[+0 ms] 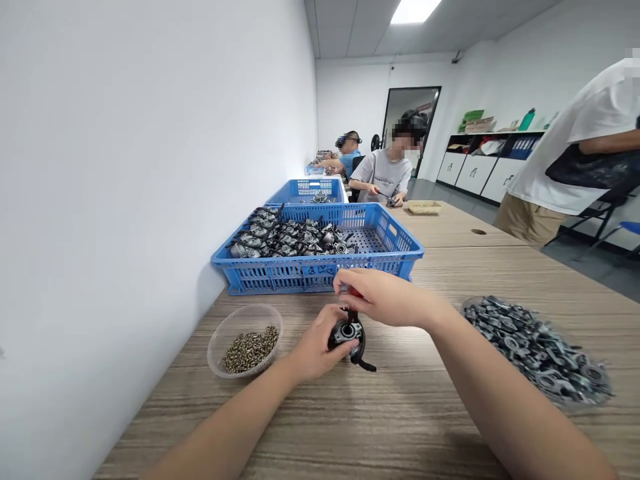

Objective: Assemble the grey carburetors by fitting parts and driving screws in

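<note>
My left hand point(314, 347) grips a small black and silver metal part point(349, 335) just above the wooden table point(400, 413). A black lever sticks out of the part toward the lower right. My right hand point(381, 295) is closed over a red-handled tool point(354, 292) whose tip points down into the top of the part. A clear bowl of small brass screws point(249, 348) stands left of my left hand. A pile of grey metal pieces point(537, 347) lies to the right of my right forearm.
A blue crate point(320, 270) of similar black parts stands behind my hands, against the white wall, with another blue crate point(306, 191) beyond it. Two seated people work farther down the table. A person in a white shirt point(580, 140) stands at the right.
</note>
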The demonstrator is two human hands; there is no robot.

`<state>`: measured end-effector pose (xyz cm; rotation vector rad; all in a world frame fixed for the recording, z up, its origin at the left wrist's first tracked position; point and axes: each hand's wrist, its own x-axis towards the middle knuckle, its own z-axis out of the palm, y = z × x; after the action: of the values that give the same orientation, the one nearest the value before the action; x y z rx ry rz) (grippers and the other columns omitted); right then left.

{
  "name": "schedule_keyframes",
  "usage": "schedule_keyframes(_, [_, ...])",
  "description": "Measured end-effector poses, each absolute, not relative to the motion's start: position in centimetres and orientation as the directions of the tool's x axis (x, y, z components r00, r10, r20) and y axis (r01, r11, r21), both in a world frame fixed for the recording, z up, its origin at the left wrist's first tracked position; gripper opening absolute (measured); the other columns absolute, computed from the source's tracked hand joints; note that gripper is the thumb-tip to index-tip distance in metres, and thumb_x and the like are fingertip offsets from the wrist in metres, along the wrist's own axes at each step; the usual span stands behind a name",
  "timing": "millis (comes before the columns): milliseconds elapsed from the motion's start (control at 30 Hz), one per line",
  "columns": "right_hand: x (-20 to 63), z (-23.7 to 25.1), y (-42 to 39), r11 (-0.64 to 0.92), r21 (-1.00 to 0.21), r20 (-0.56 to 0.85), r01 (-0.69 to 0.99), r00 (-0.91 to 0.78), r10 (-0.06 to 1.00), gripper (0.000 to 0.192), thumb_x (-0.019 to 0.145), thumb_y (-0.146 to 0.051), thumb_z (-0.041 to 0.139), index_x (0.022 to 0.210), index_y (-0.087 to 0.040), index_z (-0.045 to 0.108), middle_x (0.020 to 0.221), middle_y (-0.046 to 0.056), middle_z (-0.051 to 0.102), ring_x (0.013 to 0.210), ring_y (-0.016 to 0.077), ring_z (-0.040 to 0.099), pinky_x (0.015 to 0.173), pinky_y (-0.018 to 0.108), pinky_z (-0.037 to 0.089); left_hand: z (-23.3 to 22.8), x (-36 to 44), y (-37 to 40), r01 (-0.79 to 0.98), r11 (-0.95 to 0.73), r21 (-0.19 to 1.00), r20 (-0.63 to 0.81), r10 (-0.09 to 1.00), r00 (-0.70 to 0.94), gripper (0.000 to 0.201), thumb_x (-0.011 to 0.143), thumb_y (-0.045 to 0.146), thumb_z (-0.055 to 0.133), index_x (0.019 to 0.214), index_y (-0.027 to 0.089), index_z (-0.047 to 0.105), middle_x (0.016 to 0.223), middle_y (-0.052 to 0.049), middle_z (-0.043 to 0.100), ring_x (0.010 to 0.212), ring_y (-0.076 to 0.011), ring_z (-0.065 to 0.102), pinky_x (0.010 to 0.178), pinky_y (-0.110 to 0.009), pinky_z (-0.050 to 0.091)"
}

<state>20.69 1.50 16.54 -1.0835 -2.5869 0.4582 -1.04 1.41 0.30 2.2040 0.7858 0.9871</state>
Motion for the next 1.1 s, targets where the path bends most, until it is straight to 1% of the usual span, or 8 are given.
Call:
schedule_keyframes(133, [21.2,16.7,0.7,0.629,-0.311,0.102,0.713,-0.633,0.768,0.004,0.106,-0.02,0.063,0.11,-0.02,0.065,0.107,0.008,0.072,0.092,0.0227,0.065,0.077,0.033,0.044,-0.1,-0.9,1.5,0.274,-0.631,0.726,0.454,0.738,0.499,0.036,0.099,0.04,0.083,0.128,0.024,0.068,0.144,-0.012,0.068,0.135,-0.032,0.066,0.119,-0.048,0.053])
schedule_keyframes(200, [20.9,16.6,0.4,0.64,-0.314,0.1,0.701,-0.646,0.757,0.015,0.1,-0.018,0.072,0.114,-0.019,0.066,0.107,0.007,0.071,0.089,0.0212,0.065,0.075,0.032,0.044,-0.4,-0.9,1.7,0.265,-0.628,0.732,0.462,0.743,0.484,0.037,0.098,0.043,0.085,0.126,0.024,0.071,0.147,-0.012,0.069,0.137,-0.0325,0.066,0.121,-0.048,0.052])
schedule_keyframes(433, [22.0,17.7,0.6,0.782,-0.398,0.16,0.479,-0.803,0.574,0.01,0.102,-0.02,0.072,0.108,-0.023,0.065,0.111,0.005,0.072,0.099,0.0201,0.065,0.086,0.032,0.049,-0.5,-0.7,1.9,0.249,-0.577,0.778,0.448,0.786,0.425,0.03,0.094,0.045,0.088,0.113,0.024,0.077,0.14,-0.011,0.077,0.135,-0.034,0.07,0.12,-0.049,0.051])
schedule_keyframes(500, [23.6,19.1,0.3,0.777,-0.397,0.224,0.489,-0.769,0.599,0.009,0.102,-0.024,0.073,0.105,-0.023,0.064,0.107,0.003,0.073,0.096,0.0197,0.064,0.084,0.032,0.049,-0.4,-0.6,1.8,0.246,-0.565,0.788,0.44,0.795,0.418,0.028,0.096,0.045,0.086,0.113,0.025,0.077,0.143,-0.012,0.076,0.136,-0.0335,0.07,0.121,-0.049,0.05])
schedule_keyframes(667, [27.8,20.5,-0.4,0.606,-0.449,0.368,0.657,-0.482,0.795,0.025,0.109,-0.05,0.066,0.11,-0.026,0.061,0.08,-0.002,0.07,0.069,0.0173,0.059,0.067,0.032,0.043,-0.4,-0.4,1.5,0.229,-0.549,0.804,0.424,0.798,0.428,0.023,0.098,0.046,0.084,0.104,0.026,0.078,0.14,-0.011,0.078,0.139,-0.0322,0.069,0.119,-0.046,0.048])
schedule_keyframes(833, [29.7,12.6,1.9,0.5,-0.417,0.206,0.759,-0.456,0.866,0.017,0.107,-0.042,0.059,0.105,-0.026,0.06,0.074,-0.002,0.067,0.068,0.0187,0.057,0.068,0.033,0.041,-0.5,0.3,0.9,0.216,-0.511,0.832,0.395,0.819,0.417,0.032,0.103,0.056,0.075,0.101,0.024,0.079,0.138,-0.01,0.079,0.13,-0.0307,0.072,0.117,-0.042,0.05])
schedule_keyframes(1000, [30.5,3.3,3.3,0.38,-0.427,0.12,0.82,-0.366,0.923,0.021,0.111,-0.04,0.043,0.106,-0.025,0.056,0.086,0.003,0.076,0.078,0.022,0.068,0.074,0.034,0.046,-0.8,0.9,0.8,0.23,-0.45,0.863,0.341,0.855,0.391,0.051,0.11,0.068,0.058,0.104,0.022,0.079,0.111,-0.009,0.082,0.106,-0.0274,0.074,0.097,-0.036,0.057])
schedule_keyframes(1100, [30.3,1.3,2.9,0.338,-0.392,0.104,0.856,-0.323,0.941,0.024,0.114,-0.041,0.041,0.109,-0.025,0.059,0.088,0.005,0.078,0.084,0.0249,0.071,0.076,0.036,0.045,-0.9,0.9,0.7,0.256,-0.448,0.857,0.333,0.858,0.39,0.051,0.107,0.07,0.061,0.1,0.023,0.081,0.12,-0.01,0.081,0.12,-0.0319,0.069,0.108,-0.041,0.054])
